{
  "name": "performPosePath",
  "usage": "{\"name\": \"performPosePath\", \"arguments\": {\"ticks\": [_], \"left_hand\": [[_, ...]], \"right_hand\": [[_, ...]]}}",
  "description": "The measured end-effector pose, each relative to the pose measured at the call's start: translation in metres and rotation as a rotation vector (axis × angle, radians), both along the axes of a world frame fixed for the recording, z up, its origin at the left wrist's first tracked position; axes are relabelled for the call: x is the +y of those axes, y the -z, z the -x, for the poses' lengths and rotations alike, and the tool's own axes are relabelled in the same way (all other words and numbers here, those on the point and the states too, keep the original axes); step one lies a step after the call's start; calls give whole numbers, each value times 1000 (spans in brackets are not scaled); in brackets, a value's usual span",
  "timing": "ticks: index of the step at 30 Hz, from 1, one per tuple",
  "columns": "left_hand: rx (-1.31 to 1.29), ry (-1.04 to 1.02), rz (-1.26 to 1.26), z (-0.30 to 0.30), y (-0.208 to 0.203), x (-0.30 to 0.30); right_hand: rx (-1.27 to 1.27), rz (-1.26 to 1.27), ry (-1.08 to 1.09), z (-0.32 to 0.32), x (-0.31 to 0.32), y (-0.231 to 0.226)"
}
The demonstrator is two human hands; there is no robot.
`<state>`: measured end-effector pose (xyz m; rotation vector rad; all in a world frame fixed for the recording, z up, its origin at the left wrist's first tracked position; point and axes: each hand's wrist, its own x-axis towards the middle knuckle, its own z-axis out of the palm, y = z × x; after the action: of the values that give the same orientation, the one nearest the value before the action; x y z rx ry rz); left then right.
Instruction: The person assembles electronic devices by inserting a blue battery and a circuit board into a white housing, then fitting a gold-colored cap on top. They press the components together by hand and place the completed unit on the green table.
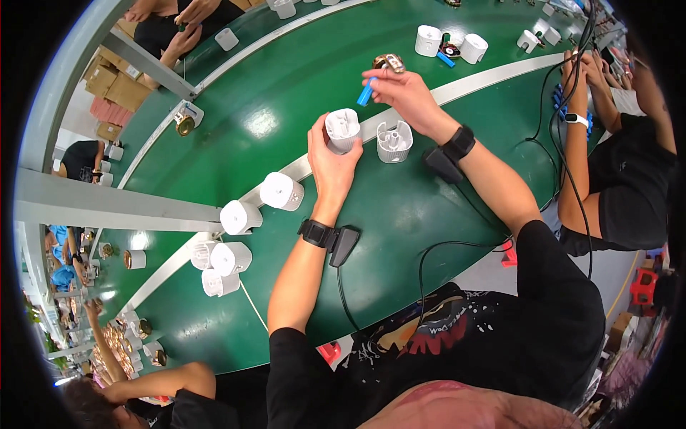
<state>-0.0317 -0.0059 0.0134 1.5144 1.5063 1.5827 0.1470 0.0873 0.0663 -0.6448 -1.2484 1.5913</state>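
Head view, placed by the shell (343, 129).
- Shell: open end toward camera; left hand (333, 166) clamped round it.
- Cell (366, 94), blue: beyond and right of shell, pinched in right hand (404, 93).
- Gold part (389, 63): farther beyond shell, at right fingers; hold unclear.
- Cup (394, 145), white: right of shell.
- Handling, judged: steady shell; pinch cell lightly, clear of shell's rim.

This is an assembly workshop. People (632, 189) line a green bench (389, 222) dotted with casings (284, 191). Boxes (127, 91) stand stacked beyond.
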Motion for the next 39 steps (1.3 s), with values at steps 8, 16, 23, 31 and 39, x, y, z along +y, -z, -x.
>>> {"name": "performPosePath", "arguments": {"ticks": [8,16,23,31,39], "left_hand": [[52,53,-93,0,-4,-5],[110,109,-82,-3,-15,-12],[114,124,-99,-3,-13,-10],[51,135,-112,-1,-4,-8],[-152,183,-22,-1,0,-7]], "right_hand": [[-329,-334,31,7,-24,-10],[-474,-712,180,5,-29,-8],[-533,-834,156,4,-28,-7],[-826,-993,58,3,-29,-10],[-845,-830,-212,1,-30,-9]]}}
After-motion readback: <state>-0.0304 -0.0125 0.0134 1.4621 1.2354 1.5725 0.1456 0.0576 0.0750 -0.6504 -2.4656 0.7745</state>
